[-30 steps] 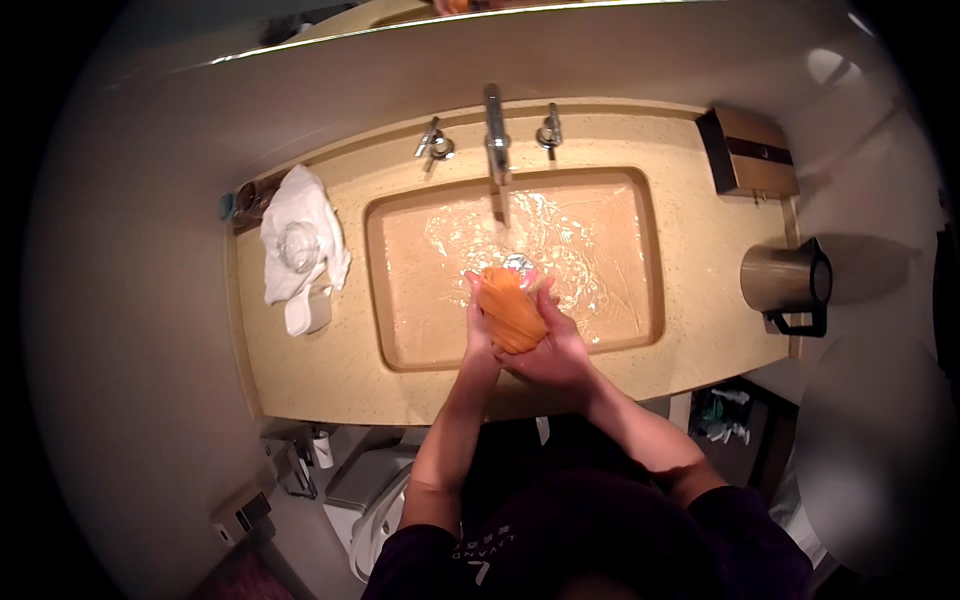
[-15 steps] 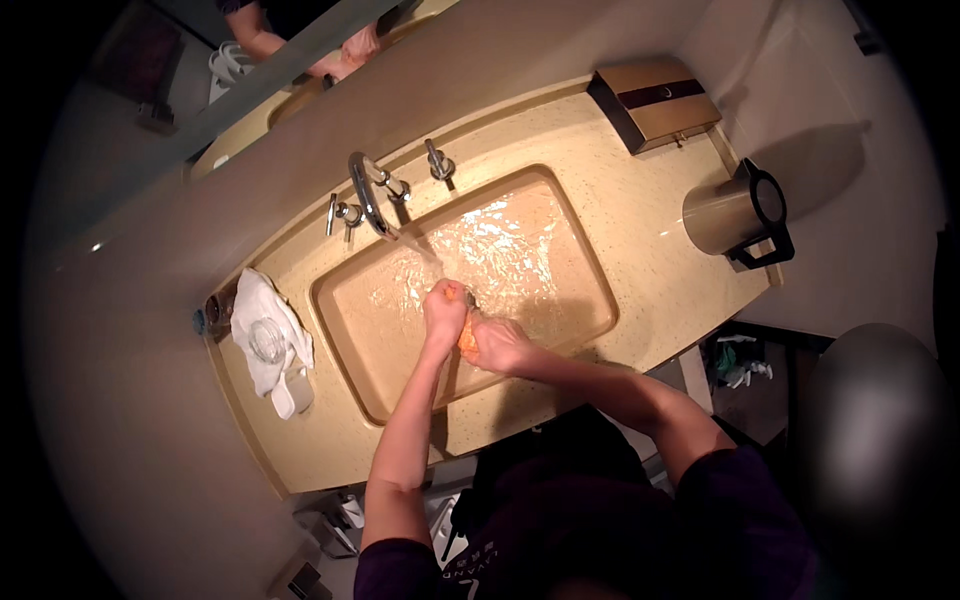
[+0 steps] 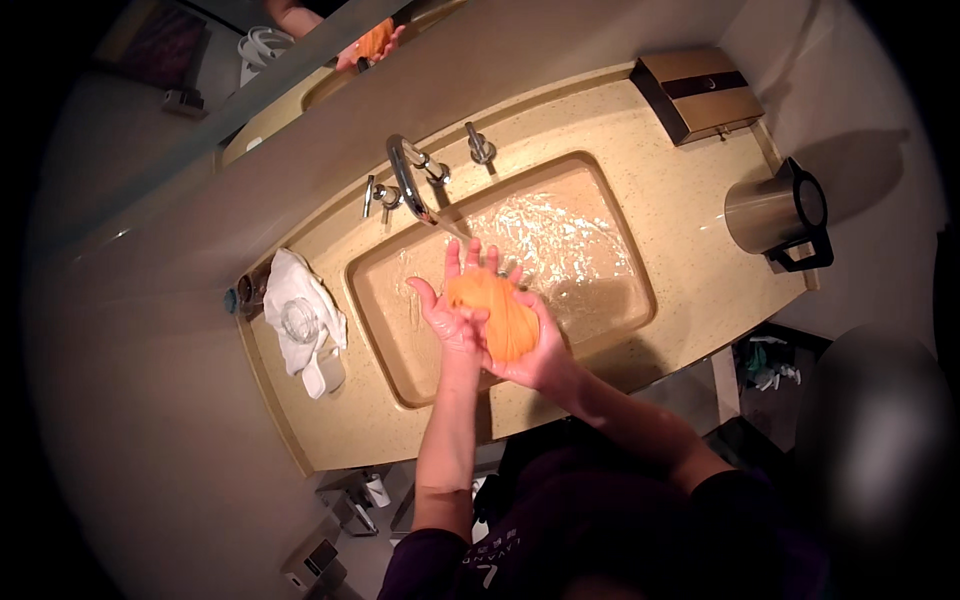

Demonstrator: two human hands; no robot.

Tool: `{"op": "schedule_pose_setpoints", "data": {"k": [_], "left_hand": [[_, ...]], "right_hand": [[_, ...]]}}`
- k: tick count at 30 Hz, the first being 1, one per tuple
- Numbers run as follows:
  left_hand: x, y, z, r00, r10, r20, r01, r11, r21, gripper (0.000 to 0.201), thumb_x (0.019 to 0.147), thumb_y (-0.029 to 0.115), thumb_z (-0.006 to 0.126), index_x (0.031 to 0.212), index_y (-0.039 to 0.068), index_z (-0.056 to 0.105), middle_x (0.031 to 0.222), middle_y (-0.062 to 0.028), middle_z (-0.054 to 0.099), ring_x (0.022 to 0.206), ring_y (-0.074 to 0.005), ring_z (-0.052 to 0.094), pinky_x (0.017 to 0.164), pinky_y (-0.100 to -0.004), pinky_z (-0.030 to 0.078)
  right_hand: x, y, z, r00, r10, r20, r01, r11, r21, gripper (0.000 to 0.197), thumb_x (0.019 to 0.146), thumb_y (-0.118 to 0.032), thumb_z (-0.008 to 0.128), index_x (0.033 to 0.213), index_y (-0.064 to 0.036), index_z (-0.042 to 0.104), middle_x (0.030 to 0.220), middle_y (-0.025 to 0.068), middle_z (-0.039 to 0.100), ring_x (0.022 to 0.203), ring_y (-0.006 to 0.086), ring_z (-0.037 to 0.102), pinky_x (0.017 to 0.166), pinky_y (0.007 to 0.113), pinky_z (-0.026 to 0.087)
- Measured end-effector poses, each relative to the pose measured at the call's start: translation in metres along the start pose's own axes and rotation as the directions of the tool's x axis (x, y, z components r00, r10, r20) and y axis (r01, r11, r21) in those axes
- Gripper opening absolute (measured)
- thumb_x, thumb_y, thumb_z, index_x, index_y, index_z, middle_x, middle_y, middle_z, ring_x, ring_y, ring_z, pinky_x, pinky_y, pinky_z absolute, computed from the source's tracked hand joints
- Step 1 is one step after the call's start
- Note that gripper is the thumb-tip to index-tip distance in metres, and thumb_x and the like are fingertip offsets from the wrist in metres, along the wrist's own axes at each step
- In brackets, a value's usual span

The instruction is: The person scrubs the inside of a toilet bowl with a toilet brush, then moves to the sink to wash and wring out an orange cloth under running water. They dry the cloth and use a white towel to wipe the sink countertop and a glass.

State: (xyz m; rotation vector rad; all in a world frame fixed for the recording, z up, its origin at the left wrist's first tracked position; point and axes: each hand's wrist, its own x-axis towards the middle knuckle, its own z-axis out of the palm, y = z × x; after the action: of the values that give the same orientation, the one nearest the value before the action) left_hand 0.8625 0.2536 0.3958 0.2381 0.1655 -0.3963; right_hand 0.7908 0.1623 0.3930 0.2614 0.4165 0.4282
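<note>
I hold a wet orange cloth (image 3: 495,312) between both hands over the beige sink basin (image 3: 610,235). My left hand (image 3: 448,312) lies under and beside the cloth with its fingers spread. My right hand (image 3: 535,355) wraps the cloth from the right and below. Water runs from the chrome faucet (image 3: 408,178) into the basin just beyond my fingertips.
A white towel (image 3: 300,315) with a glass on it lies on the counter left of the basin. A metal kettle (image 3: 780,215) stands at the right end, a brown box (image 3: 695,95) at the back right. A mirror (image 3: 300,60) runs behind the counter.
The view has swung, tilting the counter. My hands have lifted the orange cloth higher above the basin and my left fingers have opened out.
</note>
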Motion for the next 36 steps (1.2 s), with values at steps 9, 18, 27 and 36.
{"op": "schedule_pose_setpoints", "data": {"k": [9,18,27,36], "left_hand": [[0.02,0.049,-0.033,0.959,-0.015,-0.284,0.161,0.851,0.499,0.023,0.102,0.014,0.059,0.118,-0.001,0.062,0.081,-0.0027,0.059,0.067,-0.0112,0.054,0.064,-0.0277,0.05],[0.003,0.041,-0.055,0.931,0.089,-0.354,0.257,0.527,0.81,0.029,0.099,0.021,0.066,0.111,-0.006,0.068,0.1,-0.01,0.072,0.083,-0.0157,0.07,0.078,-0.027,0.058],[-0.009,0.051,-0.022,0.837,0.006,-0.547,0.508,0.363,0.781,0.022,0.092,0.019,0.075,0.095,-0.002,0.071,0.093,-0.0081,0.072,0.079,-0.0149,0.07,0.067,-0.0293,0.061],[-0.033,0.032,0.071,0.698,-0.536,0.476,-0.714,-0.465,0.523,0.028,0.077,0.008,0.077,0.104,0.003,0.071,0.099,-0.0117,0.069,0.09,-0.0287,0.069,0.073,-0.0355,0.06]], "right_hand": [[0.004,-0.028,0.016,0.942,0.269,-0.199,-0.334,0.743,-0.58,0.037,0.099,-0.034,0.06,0.118,-0.0032,0.053,0.098,0.0103,0.058,0.053,0.0046,0.044,0.041,0.017,0.03],[0.034,-0.046,-0.007,0.997,0.039,0.071,0.062,-0.928,-0.367,0.04,0.087,-0.026,0.062,0.112,0.0043,0.057,0.081,0.0191,0.068,0.067,0.036,0.067,0.062,0.044,0.052],[0.013,-0.057,-0.016,0.973,-0.087,0.214,0.065,-0.786,-0.615,0.039,0.099,-0.026,0.055,0.123,0.0047,0.053,0.091,0.0188,0.068,0.078,0.0281,0.069,0.07,0.033,0.054],[-0.018,-0.07,-0.013,0.975,0.199,0.097,-0.003,0.45,-0.893,0.038,0.091,-0.016,0.073,0.12,0.0036,0.056,0.108,0.0069,0.064,0.093,0.0124,0.062,0.078,0.029,0.054]]}}
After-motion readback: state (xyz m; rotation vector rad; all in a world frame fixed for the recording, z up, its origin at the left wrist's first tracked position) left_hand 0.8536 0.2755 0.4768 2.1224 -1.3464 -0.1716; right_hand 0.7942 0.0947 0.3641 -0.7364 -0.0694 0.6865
